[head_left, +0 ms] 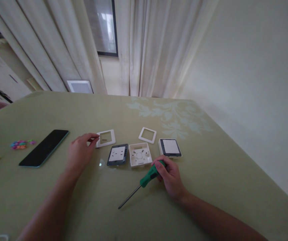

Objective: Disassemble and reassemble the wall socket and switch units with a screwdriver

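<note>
"Pale green tablecloth (96,207) in front, cream curtains (159,50) behind. What's at far left?"

"Small, brightly coloured pieces (19,144), then a black-screened phone (44,149)."

"And the left hand (80,150)?"

"Its fingertips meet the left side of a square white frame (113,136). Whether they pinch the frame or something small, I can't tell."

"How far along is the work there?"

"Barely begun, I'd judge: the white-faced, dark-edged socket insert (117,154) lies just beside the open white square box (140,163), not seated in it. A second white square frame (146,140) lies loose beyond."

"What about the right hand (170,175)?"

"Wrapped round the green handle of a steel-shafted screwdriver (147,177), its tip pointing near-left, away from the parts."

"And rightmost?"

"A plain white-faced unit (170,147) with a dark border, on a white base. It seems nearer complete, lacking its frame; I can't make out any screws."
</note>
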`<state>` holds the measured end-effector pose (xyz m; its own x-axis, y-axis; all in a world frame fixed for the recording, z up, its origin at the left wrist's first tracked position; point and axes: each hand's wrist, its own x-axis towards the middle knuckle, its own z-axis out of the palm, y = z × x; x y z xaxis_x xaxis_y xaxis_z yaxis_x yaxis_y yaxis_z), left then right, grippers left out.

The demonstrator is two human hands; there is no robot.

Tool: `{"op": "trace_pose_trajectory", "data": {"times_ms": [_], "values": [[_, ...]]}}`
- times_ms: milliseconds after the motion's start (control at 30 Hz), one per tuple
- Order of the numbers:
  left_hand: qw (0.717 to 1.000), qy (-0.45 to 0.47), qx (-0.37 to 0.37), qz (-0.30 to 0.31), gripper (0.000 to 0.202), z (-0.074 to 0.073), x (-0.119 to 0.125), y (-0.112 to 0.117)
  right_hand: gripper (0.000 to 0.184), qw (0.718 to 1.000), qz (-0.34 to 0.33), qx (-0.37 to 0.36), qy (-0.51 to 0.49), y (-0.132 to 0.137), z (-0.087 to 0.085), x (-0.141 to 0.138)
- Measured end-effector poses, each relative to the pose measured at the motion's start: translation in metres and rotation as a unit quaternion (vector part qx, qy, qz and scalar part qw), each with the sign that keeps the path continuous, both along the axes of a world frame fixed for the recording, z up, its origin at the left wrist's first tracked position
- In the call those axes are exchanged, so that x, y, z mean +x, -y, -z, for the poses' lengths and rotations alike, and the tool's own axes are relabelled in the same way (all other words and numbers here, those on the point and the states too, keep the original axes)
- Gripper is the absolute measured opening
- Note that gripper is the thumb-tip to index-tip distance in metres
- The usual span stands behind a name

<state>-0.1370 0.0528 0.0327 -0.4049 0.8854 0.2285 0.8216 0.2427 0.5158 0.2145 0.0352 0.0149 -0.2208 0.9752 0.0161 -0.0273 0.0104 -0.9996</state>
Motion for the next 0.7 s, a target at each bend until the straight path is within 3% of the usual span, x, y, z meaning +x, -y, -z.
{"op": "trace_pose_trajectory", "data": {"times_ms": [100,200,367,700], "values": [[0.997,-0.003,-0.083,-0.001,0.035,-0.01,-0.021,0.007,0.058,1.0,0.0,0.0,0.004,0.0,-0.001,0.0],[0.99,0.017,-0.131,0.044,0.032,-0.011,-0.037,0.011,0.058,1.0,0.001,0.002,0.008,0.0,-0.001,0.0],[0.985,0.019,-0.128,0.117,0.035,-0.003,-0.04,0.01,0.055,1.0,0.008,0.007,0.014,0.0,0.0,0.001],[0.983,0.022,-0.12,0.134,0.037,0.001,-0.034,0.009,0.056,1.0,0.007,0.008,0.012,0.0,-0.001,0.0]]}}
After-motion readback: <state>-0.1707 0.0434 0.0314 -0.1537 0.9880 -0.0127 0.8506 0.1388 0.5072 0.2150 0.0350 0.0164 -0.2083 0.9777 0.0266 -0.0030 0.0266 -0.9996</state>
